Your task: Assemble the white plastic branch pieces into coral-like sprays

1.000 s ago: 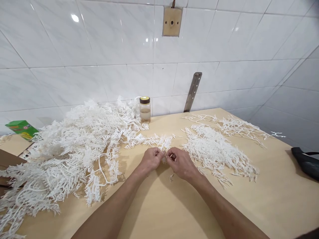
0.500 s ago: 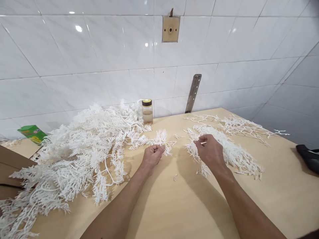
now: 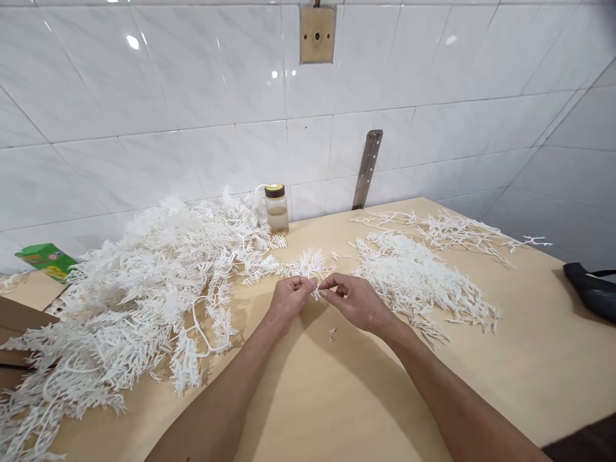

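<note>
The left hand [image 3: 289,298] pinched a white sprig [image 3: 310,262] projecting just ahead. The right hand [image 3: 357,300], set narrow, adjoined the sprig; its grip could not be determined. A white pile [image 3: 414,273] lay beside the right hand.

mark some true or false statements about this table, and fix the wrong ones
1. The left hand and right hand are far apart. False: their fingertips nearly meet at a white sprig.
2. The jar stands left of the metal strip. True.
3. The green box is at the right of the picture. False: it is at the far left.
4. The larger white heap is on the left hand's side. True.
5. The jar is filled up to its lid. False: the liquid stops well below it.
</note>
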The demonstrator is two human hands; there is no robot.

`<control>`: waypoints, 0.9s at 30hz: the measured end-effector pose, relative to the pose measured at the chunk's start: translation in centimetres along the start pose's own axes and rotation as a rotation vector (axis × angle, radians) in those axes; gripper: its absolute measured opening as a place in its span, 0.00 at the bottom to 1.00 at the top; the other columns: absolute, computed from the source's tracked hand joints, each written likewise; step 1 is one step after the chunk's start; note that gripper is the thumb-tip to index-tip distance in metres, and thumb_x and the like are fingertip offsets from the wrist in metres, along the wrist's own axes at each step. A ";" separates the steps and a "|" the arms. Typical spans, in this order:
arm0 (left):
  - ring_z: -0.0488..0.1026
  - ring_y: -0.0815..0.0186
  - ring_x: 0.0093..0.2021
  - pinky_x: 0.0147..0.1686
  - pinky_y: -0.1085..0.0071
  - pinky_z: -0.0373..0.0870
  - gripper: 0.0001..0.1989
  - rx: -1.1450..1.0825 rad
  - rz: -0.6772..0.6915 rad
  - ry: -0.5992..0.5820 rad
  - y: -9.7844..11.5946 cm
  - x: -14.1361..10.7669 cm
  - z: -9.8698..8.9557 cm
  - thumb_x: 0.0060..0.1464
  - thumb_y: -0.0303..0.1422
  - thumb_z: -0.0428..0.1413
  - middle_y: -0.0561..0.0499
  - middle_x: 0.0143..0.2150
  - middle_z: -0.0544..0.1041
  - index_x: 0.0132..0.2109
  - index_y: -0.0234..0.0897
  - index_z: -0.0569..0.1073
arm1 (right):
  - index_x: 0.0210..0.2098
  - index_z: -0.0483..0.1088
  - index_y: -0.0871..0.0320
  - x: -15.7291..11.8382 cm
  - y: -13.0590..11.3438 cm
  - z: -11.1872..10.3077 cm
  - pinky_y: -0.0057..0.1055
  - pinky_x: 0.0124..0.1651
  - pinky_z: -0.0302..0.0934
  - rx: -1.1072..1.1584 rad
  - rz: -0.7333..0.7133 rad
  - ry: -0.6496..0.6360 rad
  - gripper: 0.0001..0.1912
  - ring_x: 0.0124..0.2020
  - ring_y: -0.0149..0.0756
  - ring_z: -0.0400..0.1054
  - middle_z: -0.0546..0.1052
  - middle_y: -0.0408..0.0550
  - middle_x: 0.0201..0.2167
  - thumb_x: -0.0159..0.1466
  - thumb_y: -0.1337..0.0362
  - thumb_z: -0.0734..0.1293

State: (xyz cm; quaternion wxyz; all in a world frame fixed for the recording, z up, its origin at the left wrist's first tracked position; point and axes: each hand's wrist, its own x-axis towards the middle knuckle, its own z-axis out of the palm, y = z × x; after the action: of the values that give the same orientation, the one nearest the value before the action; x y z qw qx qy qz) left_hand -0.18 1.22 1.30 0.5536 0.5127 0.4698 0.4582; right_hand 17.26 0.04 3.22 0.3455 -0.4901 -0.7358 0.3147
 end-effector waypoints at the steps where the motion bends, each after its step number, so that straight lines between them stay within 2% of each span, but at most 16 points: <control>1: 0.46 0.78 0.18 0.20 0.74 0.41 0.24 0.001 0.000 0.002 0.0 0.0 0.0 0.46 0.51 0.63 0.61 0.17 0.54 0.25 0.35 0.66 | 0.33 0.73 0.56 0.0 0.0 0.0 0.30 0.33 0.60 0.021 0.000 -0.015 0.10 0.26 0.31 0.65 0.77 0.43 0.29 0.63 0.58 0.64; 9: 0.46 0.77 0.18 0.19 0.74 0.41 0.25 -0.021 0.005 -0.012 0.0 0.0 0.0 0.45 0.53 0.63 0.61 0.16 0.54 0.24 0.35 0.65 | 0.32 0.73 0.57 0.1 0.2 0.3 0.29 0.29 0.56 0.087 0.023 -0.072 0.11 0.26 0.31 0.63 0.73 0.43 0.25 0.62 0.57 0.62; 17: 0.49 0.76 0.19 0.21 0.75 0.43 0.23 0.047 0.016 -0.062 -0.2 0.0 -0.1 0.44 0.51 0.63 0.60 0.18 0.56 0.28 0.35 0.68 | 0.28 0.69 0.58 0.2 0.4 0.9 0.28 0.29 0.53 -0.025 0.056 -0.010 0.10 0.24 0.30 0.60 0.71 0.42 0.23 0.61 0.59 0.62; 23: 0.54 0.74 0.21 0.22 0.75 0.49 0.18 0.212 0.126 0.100 -0.9 0.3 0.8 0.46 0.45 0.61 0.58 0.18 0.60 0.24 0.36 0.66 | 0.25 0.68 0.57 0.0 0.4 1.4 0.28 0.28 0.52 -0.145 0.048 -0.012 0.08 0.24 0.31 0.62 0.72 0.42 0.22 0.58 0.64 0.60; 27: 0.53 0.74 0.20 0.22 0.74 0.50 0.17 0.203 0.124 0.158 -0.9 0.2 1.2 0.46 0.43 0.60 0.58 0.17 0.60 0.23 0.37 0.65 | 0.24 0.68 0.57 0.0 0.0 1.5 0.28 0.27 0.53 -0.189 0.062 -0.013 0.07 0.23 0.31 0.62 0.73 0.43 0.22 0.57 0.65 0.60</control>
State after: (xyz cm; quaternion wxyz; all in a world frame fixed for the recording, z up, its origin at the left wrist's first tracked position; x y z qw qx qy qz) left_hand 1.11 1.23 0.39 0.4306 0.5564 0.5233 0.4807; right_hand 16.05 -0.15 2.37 0.2828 -0.5410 -0.7490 0.2576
